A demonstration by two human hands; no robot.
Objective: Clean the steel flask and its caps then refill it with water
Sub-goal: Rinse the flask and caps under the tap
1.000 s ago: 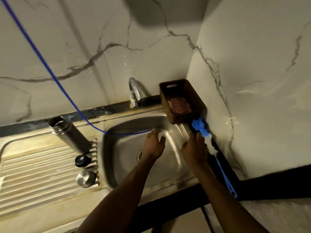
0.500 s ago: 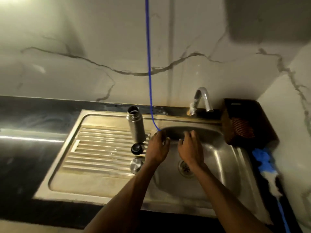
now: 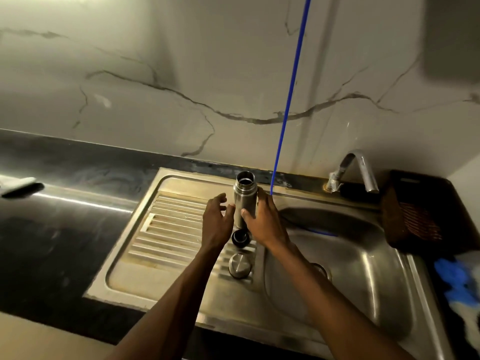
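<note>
From the head view, I am wrapping my right hand (image 3: 262, 222) around the steel flask (image 3: 244, 198), thumb across its front, while my left hand (image 3: 217, 220) is hovering just beside it, fingers loosely spread and holding nothing. The flask is standing on the far end of the sink's ribbed drainboard (image 3: 168, 229), long axis upright, open mouth pointing up. I should be gripping mid-body and lifting straight, keeping clear of the black inner cap (image 3: 240, 237) and steel outer cap (image 3: 240, 265) sitting nearer me.

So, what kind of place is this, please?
Most likely a home kitchen: a steel sink with a ribbed draining board, a tap at the marble-look wall, and a dark countertop.
</note>
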